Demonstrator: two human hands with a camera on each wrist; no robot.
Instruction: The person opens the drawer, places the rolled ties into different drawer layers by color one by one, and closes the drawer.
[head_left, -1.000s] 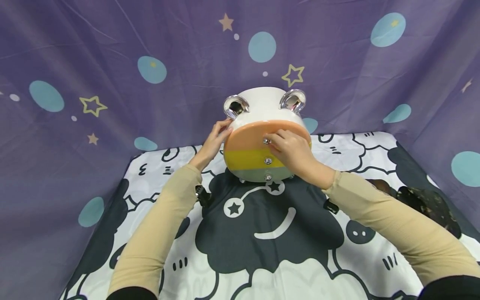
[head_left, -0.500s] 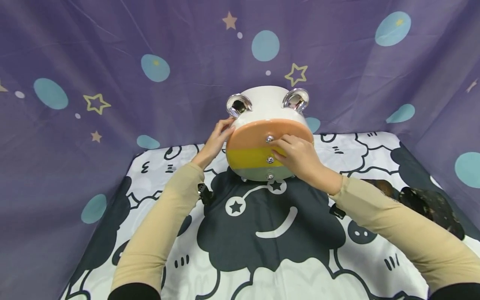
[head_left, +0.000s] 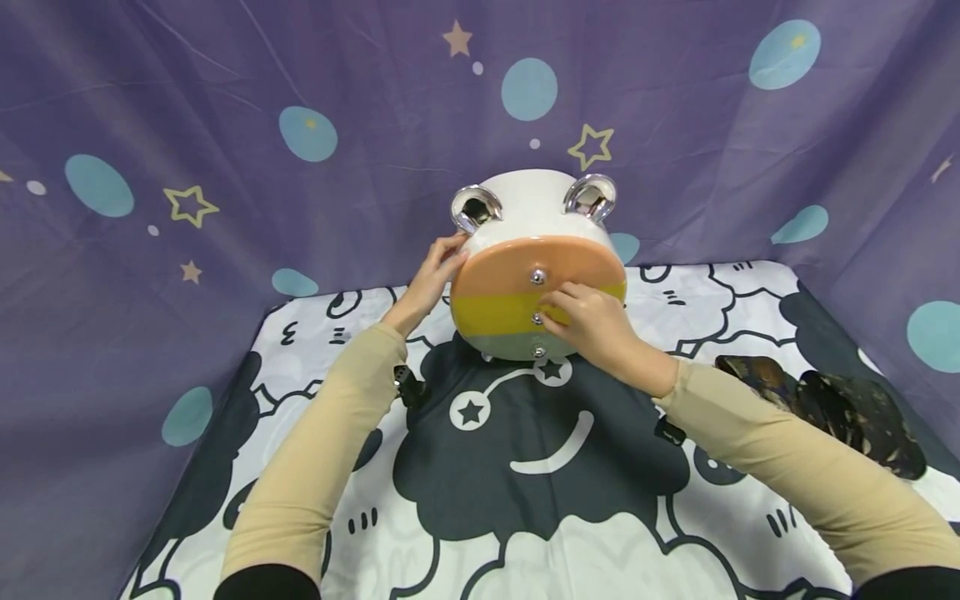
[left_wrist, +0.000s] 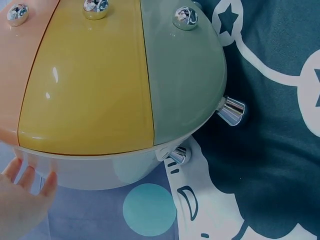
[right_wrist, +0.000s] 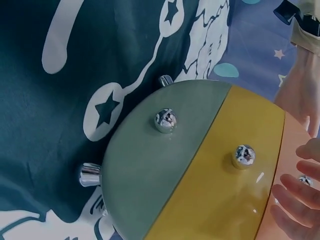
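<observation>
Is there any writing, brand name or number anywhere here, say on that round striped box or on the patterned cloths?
None can be read.
Round white box with orange, yellow and green striped front: only silver knobs, no lettering.
Purple backdrop cloth: stars and dots only.
Black-and-white cartoon cloth: drawings, no words.

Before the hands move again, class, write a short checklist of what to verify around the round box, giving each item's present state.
1. Left hand steadies the box's white side: ok.
2. Right hand at the middle knob on the yellow band: ok.
3. Knob actually pinched: cannot tell.
4. Top knob and bottom knob free of fingers: ok.
5. Box's chrome feet on the cloth: ok.
</observation>
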